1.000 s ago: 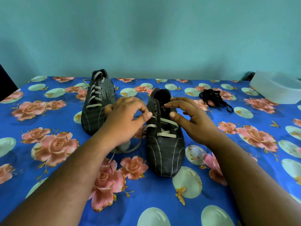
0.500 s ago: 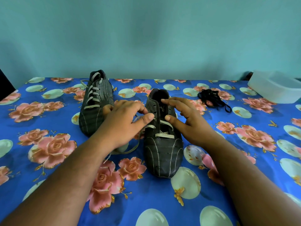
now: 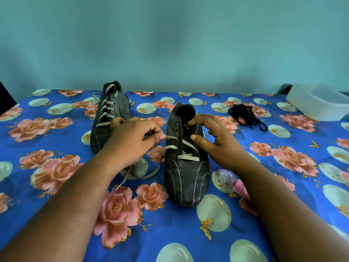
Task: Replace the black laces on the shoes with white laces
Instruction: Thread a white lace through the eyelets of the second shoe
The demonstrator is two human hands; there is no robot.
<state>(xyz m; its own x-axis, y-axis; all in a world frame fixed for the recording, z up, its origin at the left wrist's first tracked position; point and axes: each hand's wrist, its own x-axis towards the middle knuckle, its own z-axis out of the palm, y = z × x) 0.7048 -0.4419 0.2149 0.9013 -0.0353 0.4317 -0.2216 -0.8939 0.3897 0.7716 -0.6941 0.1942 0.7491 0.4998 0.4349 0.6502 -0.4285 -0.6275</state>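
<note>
At frame centre stands a black football boot (image 3: 186, 167), its lower eyelets threaded with a white lace (image 3: 186, 157). The left hand (image 3: 132, 142) pinches the lace end beside its left eyelets. The right hand (image 3: 217, 140), fingers spread and curved, touches the tongue. A fully laced second boot (image 3: 111, 114) stands upper left; the black laces (image 3: 245, 116) are heaped upper right near a white plastic tub (image 3: 317, 103).

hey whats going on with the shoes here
A person is relacing a pair of dark shoes with white laces. The left hand pinches the white lace at an eyelet of the near shoe, which is laced only partway up. The right hand steadies that shoe's other side. The far shoe already has white laces, and the removed black laces lie in a heap on the floral cloth.
</note>
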